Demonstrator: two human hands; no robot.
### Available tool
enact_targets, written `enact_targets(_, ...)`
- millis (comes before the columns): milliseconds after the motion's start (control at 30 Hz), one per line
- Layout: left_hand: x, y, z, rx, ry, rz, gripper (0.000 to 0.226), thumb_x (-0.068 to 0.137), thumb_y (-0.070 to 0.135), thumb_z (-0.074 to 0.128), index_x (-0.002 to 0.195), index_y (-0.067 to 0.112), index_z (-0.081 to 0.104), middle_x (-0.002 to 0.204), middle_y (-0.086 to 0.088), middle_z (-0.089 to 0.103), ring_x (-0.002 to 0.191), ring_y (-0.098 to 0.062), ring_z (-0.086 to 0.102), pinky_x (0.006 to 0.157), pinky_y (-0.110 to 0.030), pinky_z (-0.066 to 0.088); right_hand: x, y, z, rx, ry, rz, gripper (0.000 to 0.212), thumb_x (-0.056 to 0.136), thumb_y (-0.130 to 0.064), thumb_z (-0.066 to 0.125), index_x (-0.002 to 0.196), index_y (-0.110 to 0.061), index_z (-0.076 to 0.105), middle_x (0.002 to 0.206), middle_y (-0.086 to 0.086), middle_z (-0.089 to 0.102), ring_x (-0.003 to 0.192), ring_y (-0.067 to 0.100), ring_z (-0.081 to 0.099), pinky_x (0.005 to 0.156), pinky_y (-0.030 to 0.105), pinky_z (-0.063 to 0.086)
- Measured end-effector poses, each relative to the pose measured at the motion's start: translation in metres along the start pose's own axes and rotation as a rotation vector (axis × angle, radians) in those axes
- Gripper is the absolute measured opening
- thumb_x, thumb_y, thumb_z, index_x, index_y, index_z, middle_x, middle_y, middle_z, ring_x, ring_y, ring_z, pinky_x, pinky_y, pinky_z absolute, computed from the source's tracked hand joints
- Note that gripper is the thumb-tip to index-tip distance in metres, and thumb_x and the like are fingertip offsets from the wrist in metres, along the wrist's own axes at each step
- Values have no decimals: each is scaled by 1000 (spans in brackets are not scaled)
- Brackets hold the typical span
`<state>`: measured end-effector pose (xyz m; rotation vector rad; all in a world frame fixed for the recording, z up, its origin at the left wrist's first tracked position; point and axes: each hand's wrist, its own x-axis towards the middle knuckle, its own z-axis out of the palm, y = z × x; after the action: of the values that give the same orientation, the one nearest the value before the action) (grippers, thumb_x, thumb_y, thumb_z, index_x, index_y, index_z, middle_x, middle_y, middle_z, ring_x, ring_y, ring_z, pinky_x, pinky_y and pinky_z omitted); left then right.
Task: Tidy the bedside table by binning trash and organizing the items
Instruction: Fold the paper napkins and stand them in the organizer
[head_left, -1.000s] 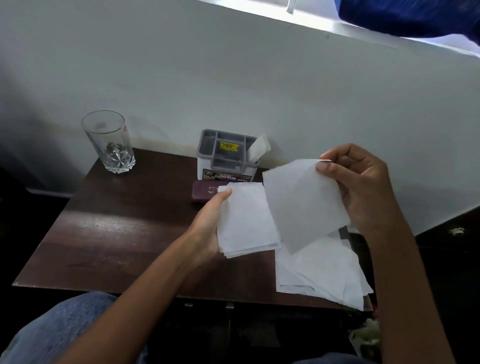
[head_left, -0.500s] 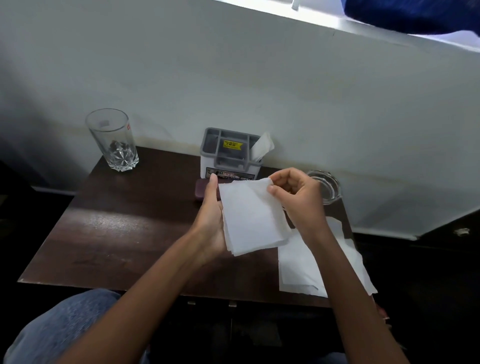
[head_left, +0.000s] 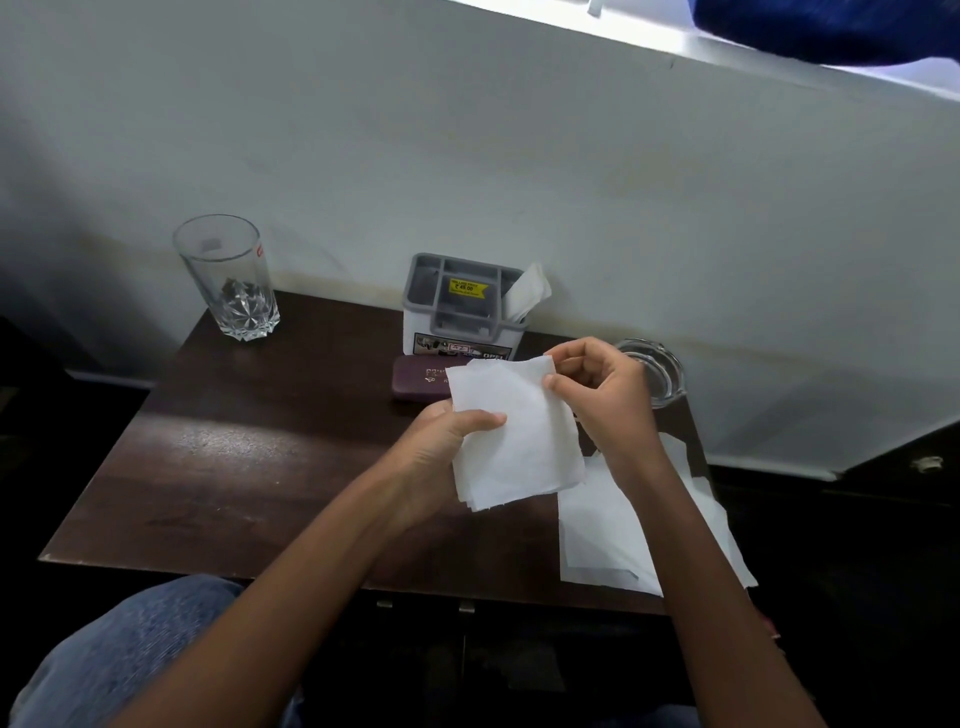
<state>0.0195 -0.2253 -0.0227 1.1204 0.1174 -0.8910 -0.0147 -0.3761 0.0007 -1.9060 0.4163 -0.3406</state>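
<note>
A stack of white tissue sheets (head_left: 519, 436) is held above the dark wooden bedside table (head_left: 249, 467). My left hand (head_left: 441, 452) grips the stack's left edge from below, thumb on top. My right hand (head_left: 602, 395) pinches the stack's upper right corner. More loose white tissues (head_left: 608, 540) lie spread on the table's right front part, partly under my right forearm.
A grey and white organizer box (head_left: 462, 306) with a tissue in one slot stands by the wall. A maroon case (head_left: 421, 379) lies before it. A tall empty glass (head_left: 228, 280) stands back left. A glass ashtray (head_left: 660, 369) sits back right. My knee in jeans is at lower left.
My right hand brought its single sheet left and down onto the stack in my left hand. Both hands now hold the stack together.
</note>
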Motion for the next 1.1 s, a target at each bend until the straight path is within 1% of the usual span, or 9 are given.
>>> enact_targets(100, 3, -1, -2, 33, -6, 5, 32, 85, 3, 58, 117, 4, 56, 108, -13, 66, 96, -27, 62, 76, -37, 53, 3, 0, -6, 18, -28, 29, 27, 79, 2, 64, 85, -25, 63, 80, 1, 63, 76, 14, 58, 72, 29, 52)
enact_targets(200, 0, 1, -4, 182, -110, -14, 27, 86, 3, 58, 112, 8, 61, 102, -8, 70, 91, -23, 66, 74, -34, 53, 4, -2, -20, 39, -113, 84, 29, 81, -6, 67, 104, -22, 62, 93, 4, 68, 83, 12, 61, 73, 22, 49)
enact_targets(333, -9, 2, -5, 367, -342, -111, 31, 86, -1, 55, 109, 19, 60, 100, -2, 69, 90, -18, 66, 79, -30, 53, 2, -4, -44, -21, -483, 160, 59, 70, -22, 73, 125, -25, 51, 101, 5, 72, 91, 11, 66, 76, 21, 50)
enact_targets(467, -10, 0, -5, 438, -450, -141, 46, 87, -3, 54, 124, 25, 50, 106, 1, 66, 96, -17, 63, 82, -30, 51, -1, -2, -42, -110, -836, 286, 72, 69, -6, 74, 131, -29, 43, 108, 16, 68, 98, 27, 65, 85, 36, 52)
enact_targets(567, -9, -1, -8, 425, -476, -167, 50, 80, 3, 60, 124, 23, 50, 104, 0, 68, 91, -17, 66, 76, -28, 54, -1, 0, -33, -124, -919, 272, 68, 71, 3, 71, 128, -25, 47, 112, 23, 64, 94, 31, 63, 81, 39, 52)
enact_targets(733, -5, -1, -9, 324, -331, -111, 20, 90, 22, 57, 110, 21, 60, 103, -6, 69, 87, -20, 66, 76, -32, 53, 2, 0, -33, -18, -765, 231, 56, 67, 6, 71, 115, -20, 57, 104, 27, 63, 88, 30, 63, 81, 45, 51)
enact_targets(867, 0, 2, -10, 148, -204, -71, 34, 90, 44, 48, 109, 21, 64, 106, -4, 72, 95, -20, 69, 82, -39, 54, 6, 6, -34, 161, -486, 231, 53, 70, 14, 68, 111, -18, 58, 97, 13, 68, 87, 25, 65, 82, 44, 52)
enact_targets(967, 1, 2, -8, 138, -78, 29, 21, 88, 34, 56, 105, 22, 61, 97, -1, 74, 89, -17, 70, 74, -37, 58, 8, 10, -26, 262, -303, 247, 53, 72, 15, 64, 117, -12, 56, 96, 13, 70, 86, 27, 66, 73, 38, 54)
enact_targets(1100, 2, 0, -9, 176, 73, 118, 17, 86, 10, 63, 99, 20, 59, 107, -3, 68, 97, -20, 67, 81, -41, 57, 9, 12, -16, 288, -218, 248, 53, 71, 16, 64, 114, -14, 55, 95, 8, 70, 84, 22, 68, 69, 33, 55)
